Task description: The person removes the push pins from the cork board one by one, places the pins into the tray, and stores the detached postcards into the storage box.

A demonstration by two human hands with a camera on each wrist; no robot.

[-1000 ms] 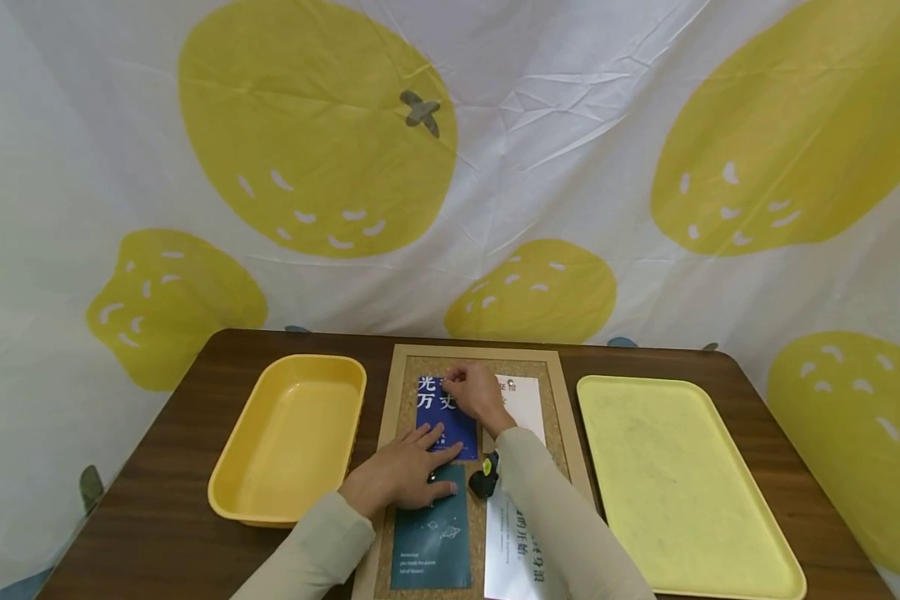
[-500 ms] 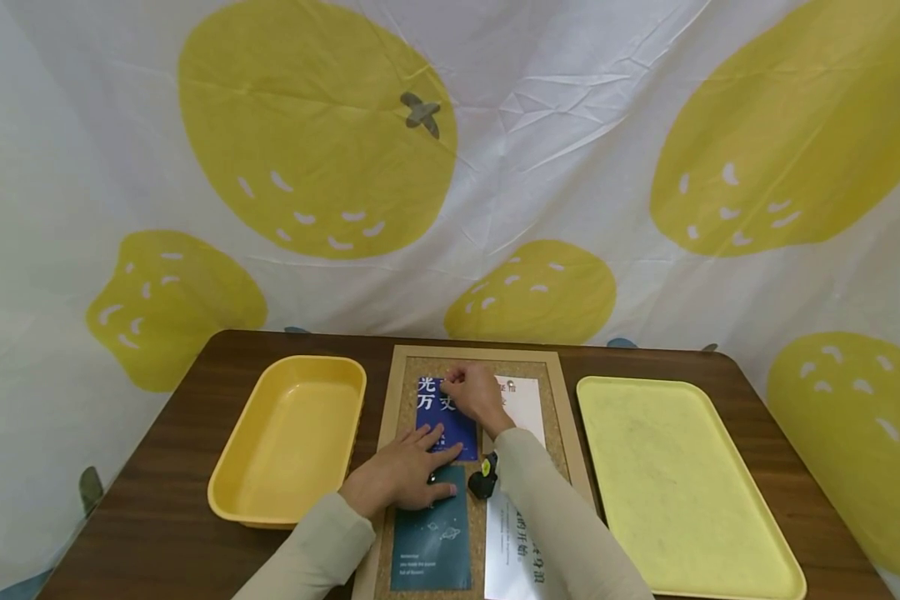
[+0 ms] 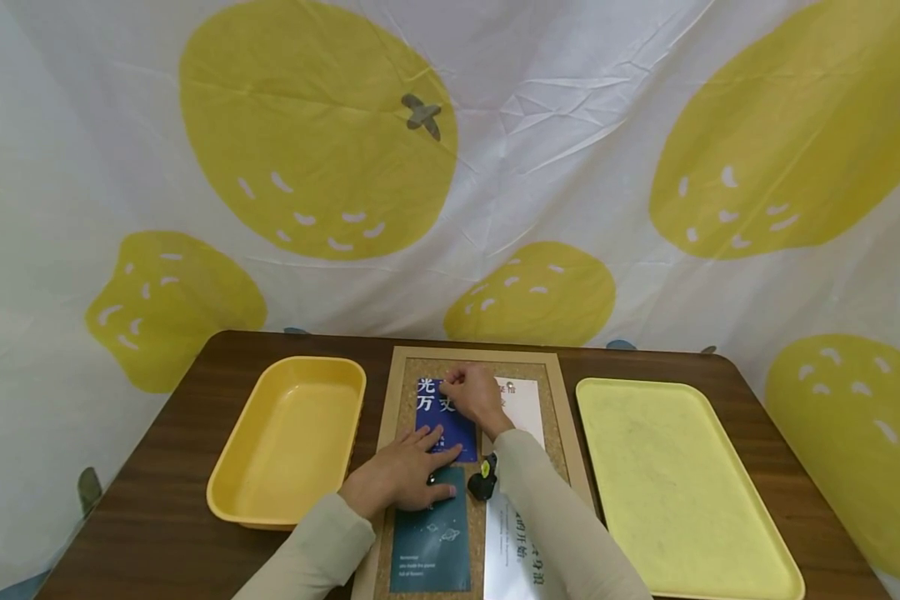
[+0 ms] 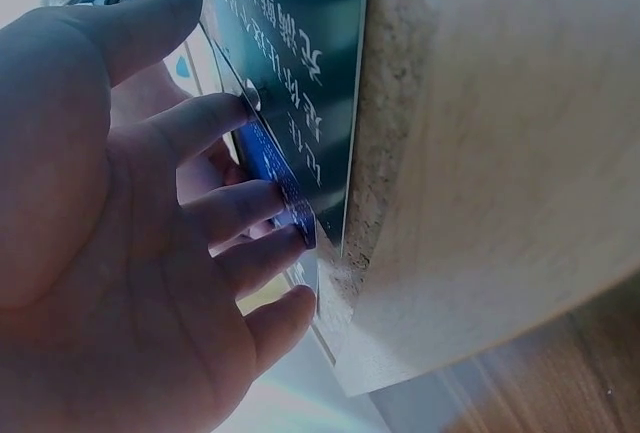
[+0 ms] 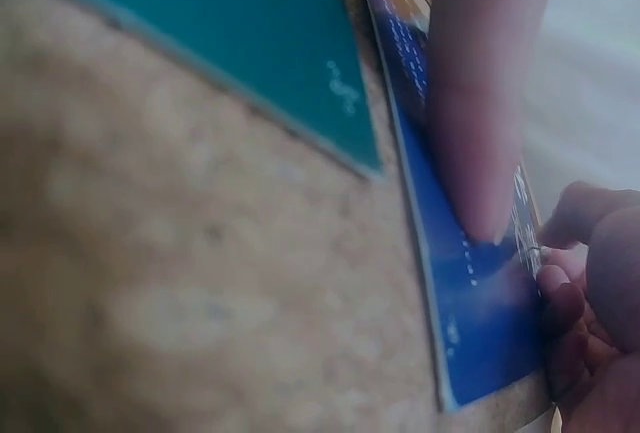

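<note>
In the head view, my right hand [image 3: 476, 396] is at the top of the blue card [image 3: 457, 442]. Its thumb and fingertips pinch a small pushpin [image 5: 540, 250] against the card, mostly hidden by the fingers. My left hand [image 3: 407, 473] lies with fingers spread, fingertips resting on the lower part of the blue card and its thumb over the teal card [image 3: 430, 550]. A shiny pin [image 3: 432, 479] shows on the teal card beside that thumb. Both cards lie on a cork board [image 3: 477, 575] with a light wooden frame.
To the right on the board lie a white card [image 3: 527, 408], with a pin [image 3: 510, 384] at its top, and a lower white card [image 3: 498, 550], partly under the right sleeve. A yellow-orange bin [image 3: 288, 446] stands left of the board, a pale yellow tray [image 3: 675, 483] right of it.
</note>
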